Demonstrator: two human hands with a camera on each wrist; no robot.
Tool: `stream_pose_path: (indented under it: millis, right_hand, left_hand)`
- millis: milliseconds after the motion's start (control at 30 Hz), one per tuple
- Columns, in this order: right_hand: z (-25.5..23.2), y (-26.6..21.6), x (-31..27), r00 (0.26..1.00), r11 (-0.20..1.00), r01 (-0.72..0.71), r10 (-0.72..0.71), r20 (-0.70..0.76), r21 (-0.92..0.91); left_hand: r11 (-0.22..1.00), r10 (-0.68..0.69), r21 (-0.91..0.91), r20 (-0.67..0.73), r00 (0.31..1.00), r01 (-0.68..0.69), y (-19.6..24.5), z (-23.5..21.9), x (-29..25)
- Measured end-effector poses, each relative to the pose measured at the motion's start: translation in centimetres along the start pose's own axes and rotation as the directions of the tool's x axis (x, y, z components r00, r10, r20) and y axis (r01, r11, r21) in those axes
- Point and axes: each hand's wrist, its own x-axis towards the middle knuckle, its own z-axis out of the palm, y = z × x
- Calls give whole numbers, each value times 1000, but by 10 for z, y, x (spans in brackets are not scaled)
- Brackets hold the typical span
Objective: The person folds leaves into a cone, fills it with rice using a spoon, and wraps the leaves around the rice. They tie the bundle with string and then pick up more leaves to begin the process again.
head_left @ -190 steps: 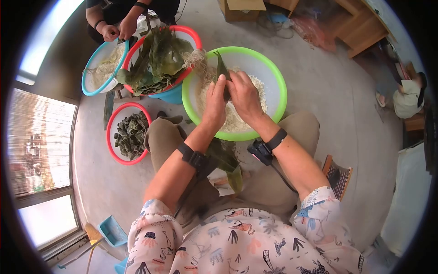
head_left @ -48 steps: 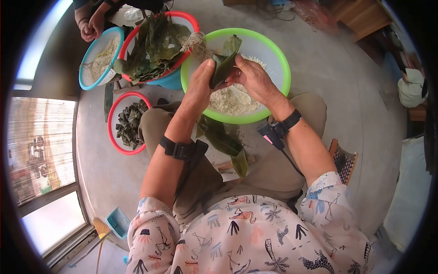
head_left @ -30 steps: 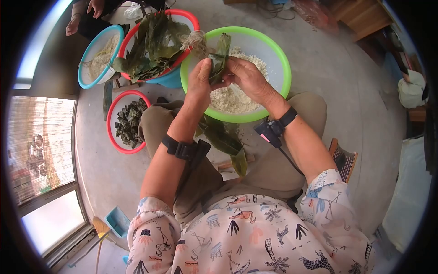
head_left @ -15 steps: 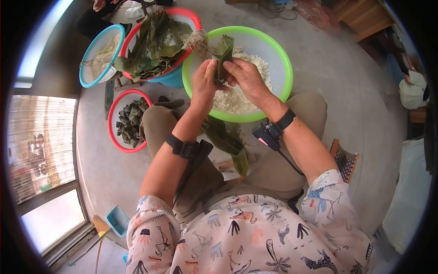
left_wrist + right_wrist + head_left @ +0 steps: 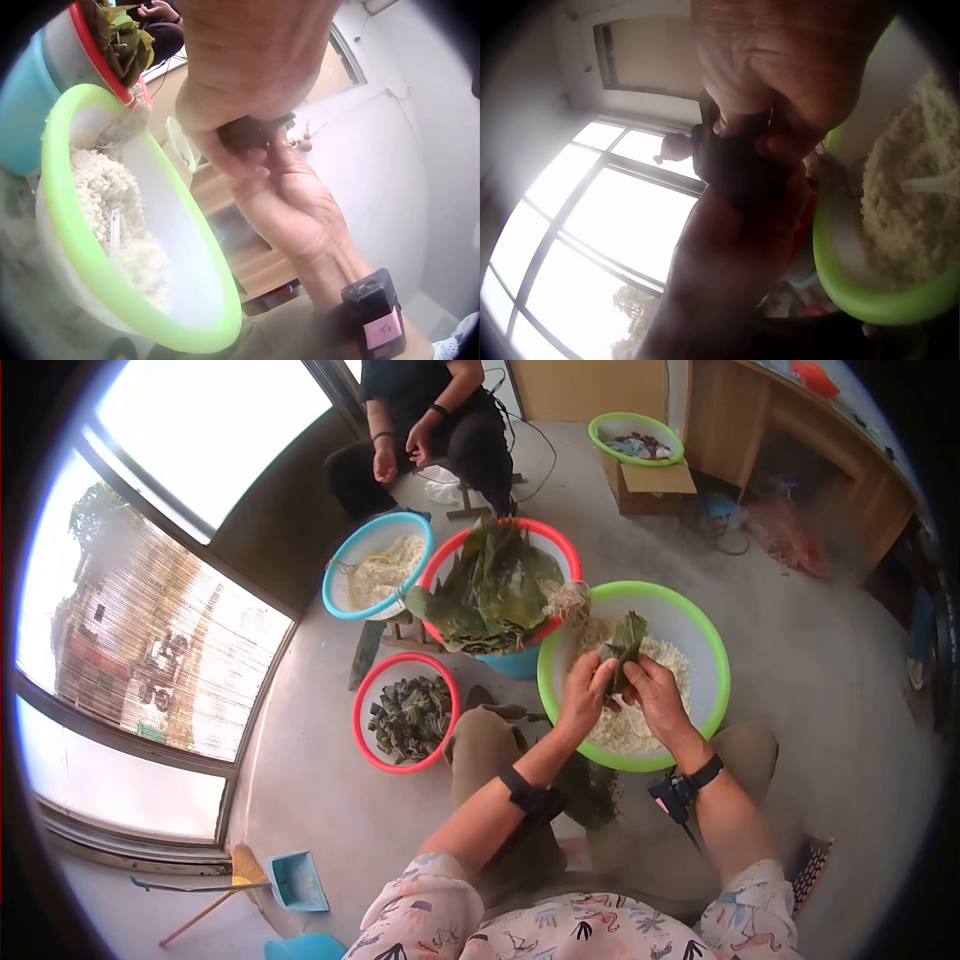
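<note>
Both hands meet over the green-rimmed basin point(image 5: 722, 660), holding a folded green leaf wrap point(image 5: 626, 643) whose upper end points away. My left hand point(image 5: 581, 698) grips its left side, thumb along the leaf. From the right, my right hand point(image 5: 655, 698) pinches it between thumb and fingers. In the left wrist view the dark leaf bundle point(image 5: 244, 133) shows between the left hand point(image 5: 255, 67) and the right palm. Its contents are hidden. White rice point(image 5: 620, 732) lies in the basin below, with a white spoon point(image 5: 115, 232) standing in it.
A red-rimmed tub point(image 5: 572, 550) piled with leaves point(image 5: 500, 580) and a bundle of string point(image 5: 568, 602) adjoins the basin. Left stand a blue-rimmed basin point(image 5: 333, 588) and a red-rimmed basin point(image 5: 358, 725) of tied leaf parcels point(image 5: 410, 718). Another person point(image 5: 425, 420) sits behind.
The head view has tilted up and turned left, bringing more window and the other person into view. Held as a narrow cone at first, the leaf was later opened out and is now folded into a compact wrap.
</note>
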Motion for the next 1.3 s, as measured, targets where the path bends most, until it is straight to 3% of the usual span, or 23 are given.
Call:
stream_pose_path:
  millis: [167, 400, 500, 567, 767, 1100, 1300]
  right_hand:
    - [1, -3, -2, 999, 998, -46, 46, -13, 34]
    - [-2, 1, 0, 998, 996, -62, 63, -6, 71]
    - [-2, 4, -2, 998, 996, -63, 63, -3, 67]
    - [-1, 0, -1, 998, 996, -64, 64, 3, 58]
    - [1, 0, -1, 996, 994, -79, 81, -22, 75]
    - [2, -1, -2, 991, 984, -120, 127, -41, 128]
    - [0, 5, 0, 988, 981, -128, 139, -66, 142]
  left_hand:
    - [992, 80, 99, -34, 996, -76, -8, 0, 0]
    - [998, 44, 37, -21, 999, -43, 8, 6, -3]
    - [999, 28, 46, -58, 998, -25, -1, 5, -4]
    - [998, 38, 50, -167, 985, -30, -2, 7, -3]
    - [987, 120, 120, -140, 983, -104, -8, 5, -3]
    - [965, 103, 255, -136, 985, -66, -9, 5, -7]
    - [898, 292, 388, -178, 940, -206, -29, -1, 2]
